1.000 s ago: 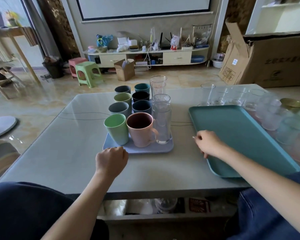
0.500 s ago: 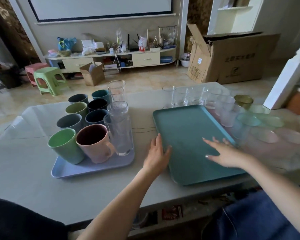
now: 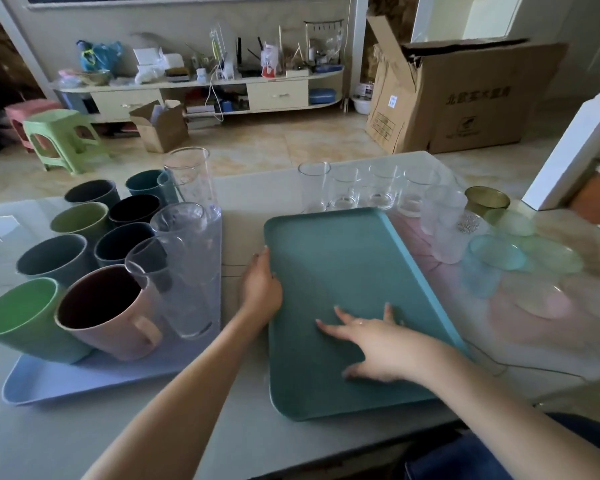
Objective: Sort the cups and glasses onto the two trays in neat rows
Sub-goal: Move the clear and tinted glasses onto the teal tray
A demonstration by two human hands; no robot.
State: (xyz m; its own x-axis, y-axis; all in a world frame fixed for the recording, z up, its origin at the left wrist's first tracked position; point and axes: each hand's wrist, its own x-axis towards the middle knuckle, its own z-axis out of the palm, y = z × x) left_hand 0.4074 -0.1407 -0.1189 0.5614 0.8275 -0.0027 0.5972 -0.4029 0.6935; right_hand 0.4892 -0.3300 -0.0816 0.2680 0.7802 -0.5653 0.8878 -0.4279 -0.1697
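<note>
Two trays [image 3: 326,265], nine coloured cups [image 3: 104,310]

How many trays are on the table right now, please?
2. The pale lavender plastic tray lies on the left, loaded with cups; the bare teal plastic tray lies at centre-right, under both hands.

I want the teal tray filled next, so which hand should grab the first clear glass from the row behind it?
Probably the right hand: it lies flat on the teal tray, nearer the clear glasses. The left hand rests at the tray's left edge.
</note>
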